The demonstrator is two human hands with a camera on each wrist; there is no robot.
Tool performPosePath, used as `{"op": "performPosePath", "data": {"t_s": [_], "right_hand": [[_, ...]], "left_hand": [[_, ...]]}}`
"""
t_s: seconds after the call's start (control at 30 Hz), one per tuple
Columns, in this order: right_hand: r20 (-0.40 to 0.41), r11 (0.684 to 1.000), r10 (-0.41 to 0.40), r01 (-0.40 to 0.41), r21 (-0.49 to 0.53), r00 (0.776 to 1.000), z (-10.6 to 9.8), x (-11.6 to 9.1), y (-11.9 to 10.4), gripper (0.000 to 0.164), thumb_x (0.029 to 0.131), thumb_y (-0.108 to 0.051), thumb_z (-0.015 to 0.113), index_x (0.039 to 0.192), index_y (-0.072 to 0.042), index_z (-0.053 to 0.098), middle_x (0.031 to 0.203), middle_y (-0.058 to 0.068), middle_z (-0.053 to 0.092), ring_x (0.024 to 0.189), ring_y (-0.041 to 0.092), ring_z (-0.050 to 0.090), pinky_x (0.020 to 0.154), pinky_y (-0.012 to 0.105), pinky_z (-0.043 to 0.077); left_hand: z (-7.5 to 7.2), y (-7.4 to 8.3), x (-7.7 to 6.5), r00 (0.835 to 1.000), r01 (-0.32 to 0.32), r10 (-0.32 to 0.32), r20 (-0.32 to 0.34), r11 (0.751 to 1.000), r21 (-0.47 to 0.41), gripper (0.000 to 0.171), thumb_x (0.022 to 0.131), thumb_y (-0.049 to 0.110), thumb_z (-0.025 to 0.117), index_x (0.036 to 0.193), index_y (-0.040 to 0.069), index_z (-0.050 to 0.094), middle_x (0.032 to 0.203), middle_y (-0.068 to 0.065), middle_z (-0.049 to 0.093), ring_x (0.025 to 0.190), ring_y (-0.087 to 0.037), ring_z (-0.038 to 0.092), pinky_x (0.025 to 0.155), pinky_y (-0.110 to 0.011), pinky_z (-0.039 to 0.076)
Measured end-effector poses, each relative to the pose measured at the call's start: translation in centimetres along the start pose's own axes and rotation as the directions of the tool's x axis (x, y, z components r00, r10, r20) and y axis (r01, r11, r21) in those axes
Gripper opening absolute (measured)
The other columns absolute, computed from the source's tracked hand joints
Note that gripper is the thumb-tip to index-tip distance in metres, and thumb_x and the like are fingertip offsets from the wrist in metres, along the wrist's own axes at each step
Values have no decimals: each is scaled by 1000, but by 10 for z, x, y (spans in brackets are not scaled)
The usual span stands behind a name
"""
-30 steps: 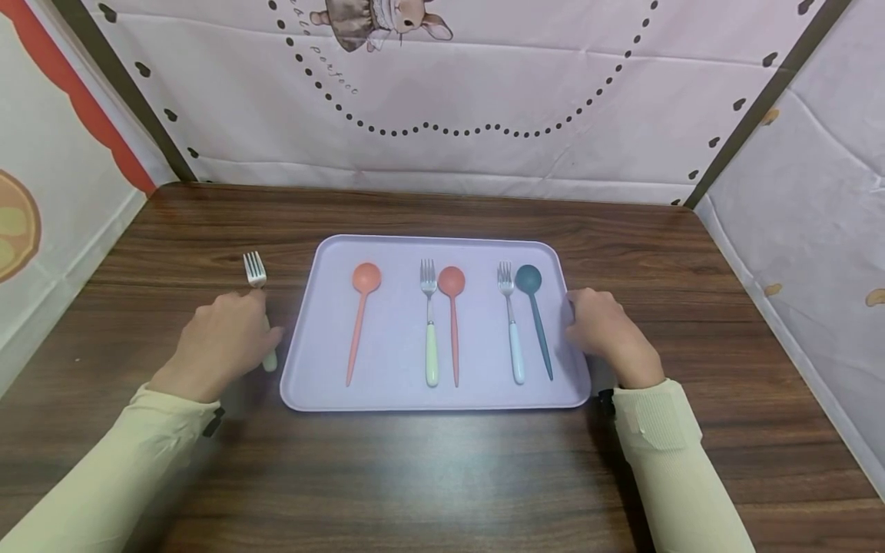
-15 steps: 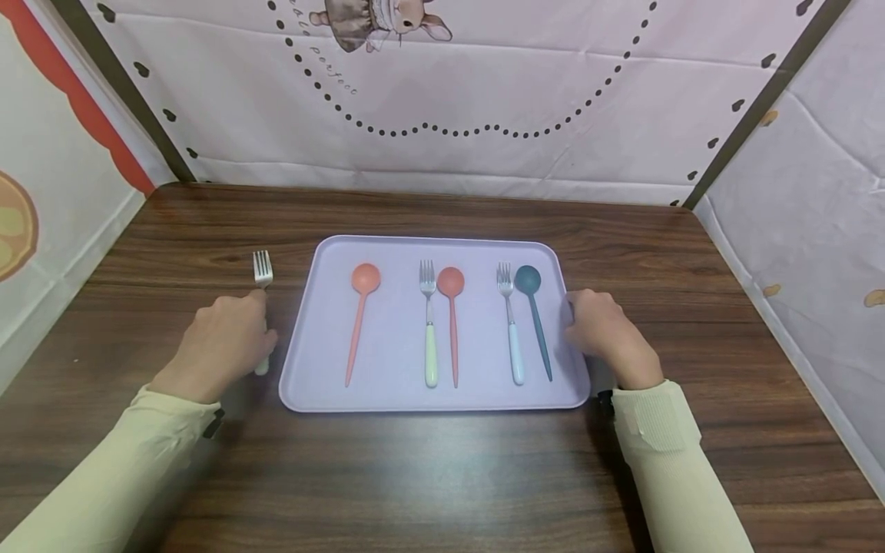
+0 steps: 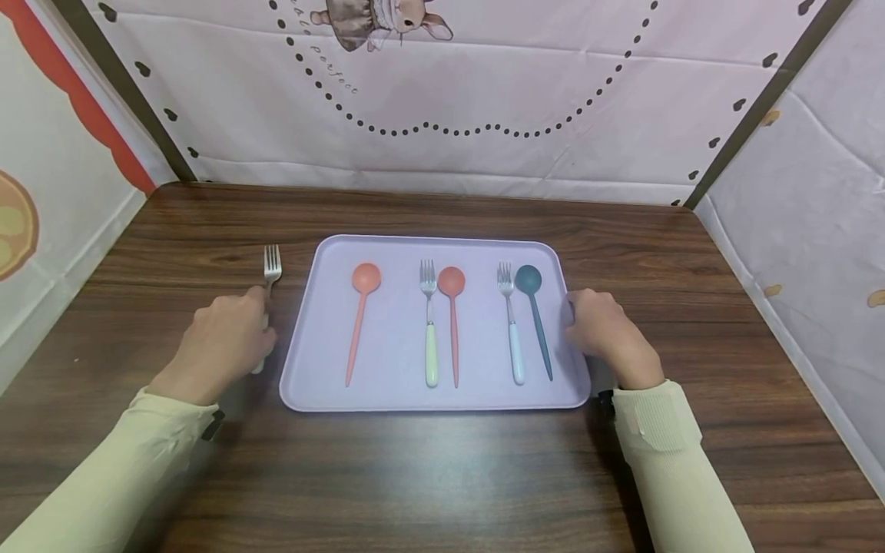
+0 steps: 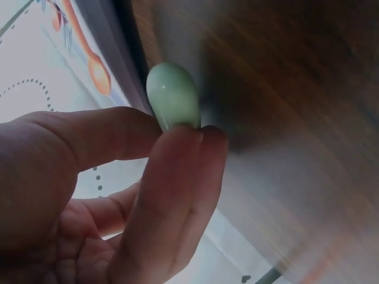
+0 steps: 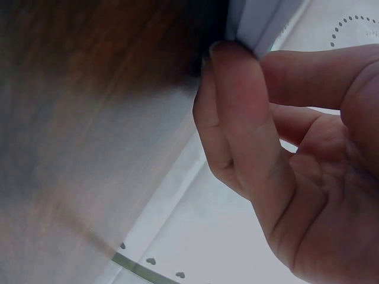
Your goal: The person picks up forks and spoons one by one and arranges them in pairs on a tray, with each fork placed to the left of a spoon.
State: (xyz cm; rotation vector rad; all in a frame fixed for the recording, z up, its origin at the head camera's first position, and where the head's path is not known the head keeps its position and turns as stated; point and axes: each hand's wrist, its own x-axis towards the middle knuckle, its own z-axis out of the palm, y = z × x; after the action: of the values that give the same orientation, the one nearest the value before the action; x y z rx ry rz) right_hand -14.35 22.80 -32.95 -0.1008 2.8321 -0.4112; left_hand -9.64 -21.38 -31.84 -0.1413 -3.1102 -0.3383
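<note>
Left of the lavender tray (image 3: 394,338), my left hand (image 3: 224,338) pinches a fork (image 3: 273,263) by its pale green handle (image 4: 173,94), thumb against fingers. The tines point away from me, and part of the handle is hidden under the hand. At the opposite end, my right hand (image 3: 608,330) grips the tray's right rim (image 5: 263,21) between thumb and fingers. Lying on the tray are a coral spoon (image 3: 366,278), a green-handled fork (image 3: 432,353) beside a red spoon (image 3: 452,281), and a light-blue-handled fork (image 3: 516,353) beside a teal spoon (image 3: 528,279).
The tray rests on a dark wood-grain table (image 3: 442,476). A printed cloth (image 3: 484,84) with a rabbit and dots hangs along the back edge, and further cloths stand at the left and right sides.
The fork in my left hand has swung its tines to the right, while the handle end has shifted left. My right hand and the tray stay where they were.
</note>
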Motion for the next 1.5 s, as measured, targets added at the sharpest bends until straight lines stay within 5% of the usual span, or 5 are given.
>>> {"op": "performPosePath", "data": {"t_s": [0.6, 0.97, 1.5], "right_hand": [[-4, 1000, -5, 5, 1, 1000, 0, 1, 0, 38, 80, -2, 53, 117, 8, 52, 92, 23, 59, 72, 28, 55, 58, 39, 50], [-6, 1000, -10, 10, 3, 1000, 0, 0, 0, 37, 80, -2, 53, 116, 9, 52, 92, 23, 59, 72, 28, 55, 58, 39, 51], [-4, 1000, -27, 27, 3, 1000, -1, -1, 0, 35, 80, -1, 54, 112, 9, 53, 84, 20, 58, 67, 26, 54, 53, 36, 48]], "left_hand": [[-5, 18, -1, 1000, 7, -7, 17, 1000, -22, 29, 79, 10, 60, 102, -7, 54, 77, -21, 59, 56, -26, 49, 44, -40, 42], [-5, 26, -2, 999, -52, 52, -13, 998, -24, 27, 78, 11, 59, 100, -5, 55, 79, -21, 60, 59, -29, 52, 48, -47, 44], [-4, 40, -3, 999, -24, 25, 23, 998, -50, 31, 79, 10, 63, 105, -6, 57, 83, -21, 61, 60, -25, 52, 49, -41, 47]]}}
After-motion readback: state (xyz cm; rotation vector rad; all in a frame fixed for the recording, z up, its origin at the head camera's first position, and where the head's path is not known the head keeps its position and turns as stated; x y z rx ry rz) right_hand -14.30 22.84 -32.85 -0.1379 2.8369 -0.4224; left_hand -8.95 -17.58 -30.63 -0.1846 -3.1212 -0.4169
